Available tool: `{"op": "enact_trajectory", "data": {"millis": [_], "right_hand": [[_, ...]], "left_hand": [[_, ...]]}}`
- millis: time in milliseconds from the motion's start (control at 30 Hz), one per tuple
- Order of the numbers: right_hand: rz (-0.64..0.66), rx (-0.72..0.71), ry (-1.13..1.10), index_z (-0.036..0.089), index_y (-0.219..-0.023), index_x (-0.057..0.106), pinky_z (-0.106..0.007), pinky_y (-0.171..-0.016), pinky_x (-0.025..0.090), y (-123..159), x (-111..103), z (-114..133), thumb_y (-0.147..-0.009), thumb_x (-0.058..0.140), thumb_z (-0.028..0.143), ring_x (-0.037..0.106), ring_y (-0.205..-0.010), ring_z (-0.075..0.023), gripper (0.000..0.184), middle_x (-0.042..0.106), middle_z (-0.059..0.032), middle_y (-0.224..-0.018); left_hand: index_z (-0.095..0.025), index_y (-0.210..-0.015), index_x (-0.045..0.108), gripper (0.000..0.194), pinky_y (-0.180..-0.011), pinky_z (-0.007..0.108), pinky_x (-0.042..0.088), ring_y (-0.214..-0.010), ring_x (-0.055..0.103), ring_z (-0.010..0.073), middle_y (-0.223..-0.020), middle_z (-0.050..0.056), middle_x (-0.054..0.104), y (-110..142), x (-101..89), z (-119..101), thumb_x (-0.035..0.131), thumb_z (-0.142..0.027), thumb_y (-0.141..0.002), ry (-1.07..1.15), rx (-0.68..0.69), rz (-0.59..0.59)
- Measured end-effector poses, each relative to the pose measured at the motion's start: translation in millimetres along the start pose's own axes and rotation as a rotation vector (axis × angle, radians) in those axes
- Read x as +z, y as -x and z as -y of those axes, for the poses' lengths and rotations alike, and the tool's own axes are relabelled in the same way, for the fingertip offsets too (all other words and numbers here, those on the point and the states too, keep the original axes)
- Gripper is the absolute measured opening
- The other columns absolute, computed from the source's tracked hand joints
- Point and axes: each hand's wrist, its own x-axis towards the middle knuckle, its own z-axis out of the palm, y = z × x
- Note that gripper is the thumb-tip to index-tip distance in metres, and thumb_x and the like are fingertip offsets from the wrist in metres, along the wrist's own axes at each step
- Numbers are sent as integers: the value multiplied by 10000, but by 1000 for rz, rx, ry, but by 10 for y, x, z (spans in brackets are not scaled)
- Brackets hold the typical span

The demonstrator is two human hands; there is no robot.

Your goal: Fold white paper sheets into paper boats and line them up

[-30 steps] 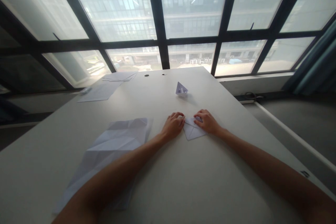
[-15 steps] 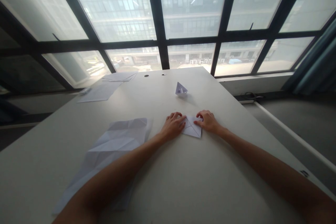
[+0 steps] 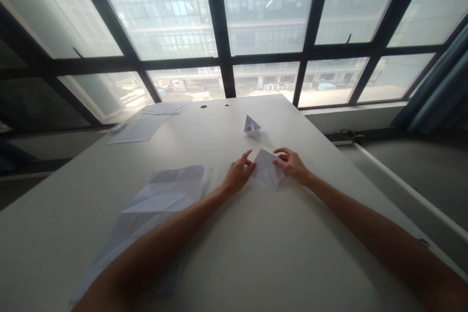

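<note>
A small folded piece of white paper (image 3: 266,169) stands tilted on the white table (image 3: 263,248), lifted off it between my two hands. My left hand (image 3: 237,175) touches its left edge, with a finger stretched upward. My right hand (image 3: 292,165) pinches its right edge with thumb and fingers. Beyond the hands a finished paper boat (image 3: 252,126) rests on the table.
A large creased sheet of paper (image 3: 161,200) lies to the left under my left forearm. More flat sheets (image 3: 146,124) lie at the far left corner. Two small dark holes (image 3: 204,106) mark the table's far edge, with a tall window behind.
The folded paper lay flat under both hands; now it is raised and turned on edge. My left fingers have spread from a curled press.
</note>
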Motion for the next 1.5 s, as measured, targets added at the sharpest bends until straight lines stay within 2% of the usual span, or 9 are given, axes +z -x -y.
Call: {"op": "enact_trajectory", "data": {"millis": [167,333,667,933,1033,1167,1267,1367,1500], "right_hand": [[20,88,-271,225,-1126,611,-241,-545,454,-13,-9,-21,-667,836,387,609,-668,-148,536,705,-16,-857],[141,147,-454,233,-1143,653,-244,-627,480,3,-6,34,-673,857,346,622,-749,-147,525,714,-32,-948],[378,214,-514,183,-999,696,-298,-751,502,96,14,127,-623,893,269,637,-833,-181,433,708,-54,-946],[156,82,-497,203,-897,660,-356,-804,496,10,24,30,-612,888,349,634,-852,-199,393,709,-42,-928],[102,-45,-404,208,-936,673,-363,-840,483,-15,27,-14,-625,876,384,629,-874,-204,411,712,-38,-934],[47,-296,-68,206,-798,661,-382,-848,477,-19,6,-60,-695,825,436,618,-925,-230,301,695,-59,-967],[-38,-526,216,207,-753,672,-397,-881,457,-12,-35,-72,-761,773,414,587,-966,-241,231,653,-84,-997],[-67,-606,318,212,-788,687,-365,-801,468,5,-74,-65,-828,690,346,575,-892,-223,140,615,-76,-936],[-21,-584,322,219,-841,693,-349,-780,483,29,-109,-55,-854,623,261,585,-881,-217,82,616,-76,-946]], "left_hand": [[-178,-1349,523,473,-616,225,402,-633,512,117,-698,-37,554,-31,-18,-81,562,-395,-929,457,-87,4],[-149,-1325,528,592,-636,223,410,-708,544,121,-809,9,609,-28,-18,-162,639,-513,-871,845,-168,162],[-183,-1241,600,521,-634,209,430,-752,559,122,-922,33,625,-14,2,-150,714,-485,-833,939,-182,155],[-219,-1426,462,748,-818,320,529,-929,648,187,-1130,109,673,-46,13,-84,801,-377,-778,1197,-336,133],[-141,-1223,646,516,-871,362,529,-930,673,212,-1086,125,714,-51,37,-55,775,-404,-798,1057,-262,92],[-151,-940,754,264,-880,381,541,-891,707,235,-953,84,763,-16,19,-67,688,-398,-872,548,-4,-87],[-194,-991,755,204,-965,396,525,-1029,701,235,-1050,80,759,18,-22,-96,601,-317,-943,320,269,-141],[-212,-1048,745,233,-1052,414,482,-1140,661,214,-1118,78,742,41,-66,-107,524,-241,-982,219,477,-72],[-235,-1148,717,293,-1087,421,461,-1185,635,203,-1176,66,721,52,-116,-81,473,-201,-988,102,483,21]]}}
